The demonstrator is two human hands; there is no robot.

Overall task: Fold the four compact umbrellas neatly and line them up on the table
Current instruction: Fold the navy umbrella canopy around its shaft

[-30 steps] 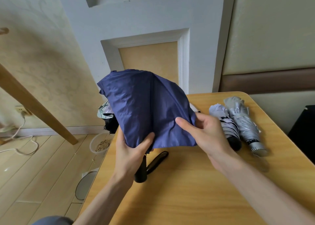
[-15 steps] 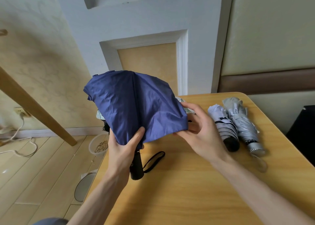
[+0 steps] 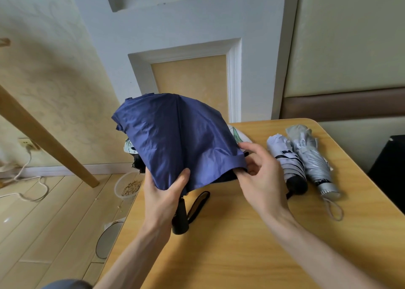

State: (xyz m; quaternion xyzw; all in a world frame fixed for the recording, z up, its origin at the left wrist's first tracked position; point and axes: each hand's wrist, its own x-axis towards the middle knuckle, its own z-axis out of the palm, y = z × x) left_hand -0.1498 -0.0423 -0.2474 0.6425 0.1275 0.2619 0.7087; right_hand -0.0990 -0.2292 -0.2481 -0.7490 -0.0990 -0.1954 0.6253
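A pale wooden bench (image 3: 241, 256) is seen across the lower right of the view, with its far edge close to a panelled wall. Over its left part a blue umbrella (image 3: 175, 139) is held up off the surface, its canopy loose, creased and not yet wrapped, spreading up and to the left. The umbrella is gripped low down by the left hand (image 3: 162, 199), whose fingers (image 3: 180, 177) are curled round the gathered cloth just above the handle, the thumb laid on the fabric. The canopy's right hem is pinched by the right hand (image 3: 260, 177), its fingers (image 3: 254, 148) bent closed over the edge. On the right side of the bench a silver umbrella (image 3: 311, 157) and a white striped umbrella (image 3: 287, 164) are laid folded, side by side and touching, handles toward the near edge. Behind the blue canopy a pale patterned umbrella (image 3: 237, 135) is mostly hidden, and it appears to be unfolded. Below the left hand the black handle (image 3: 180, 220) is pointed down toward the bench, though contact cannot be made out, with a black wrist strap (image 3: 198, 205) looped beside it. A clear bowl (image 3: 128, 185) holding grain is set on the floor just beside the bench.
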